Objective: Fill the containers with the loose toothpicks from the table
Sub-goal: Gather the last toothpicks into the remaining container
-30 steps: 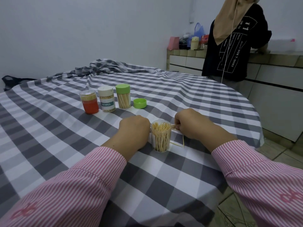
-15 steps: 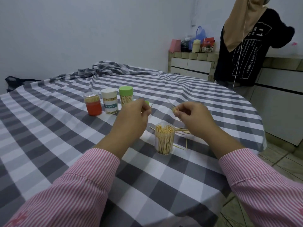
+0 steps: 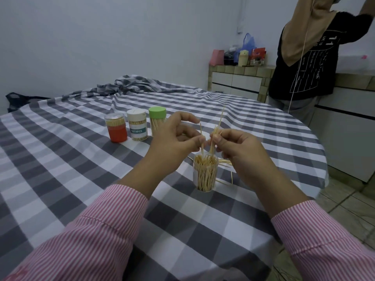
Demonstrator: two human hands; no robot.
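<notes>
A clear open container (image 3: 205, 173) full of toothpicks stands on the checked tablecloth (image 3: 81, 171) near the right edge. Just above its mouth, my left hand (image 3: 176, 138) pinches one toothpick (image 3: 201, 136) upright. My right hand (image 3: 235, 147) pinches a small bunch of toothpicks (image 3: 215, 134), points up, beside it. A few loose toothpicks (image 3: 225, 162) lie on the cloth behind and right of the container. Three closed containers stand further back: orange (image 3: 116, 127), white labelled (image 3: 137, 127), green-lidded (image 3: 156, 120).
A person in a black shirt (image 3: 308, 63) stands at a tiled counter (image 3: 239, 78) at the back right. The table's rim (image 3: 322, 159) curves close to the right of the container, with tiled floor below. The cloth is bunched (image 3: 129, 86) at the far side.
Both hands rose from the table beside the container, picked up toothpicks and came together above its mouth. The view tilted up. The green loose lid is now hidden behind my left hand.
</notes>
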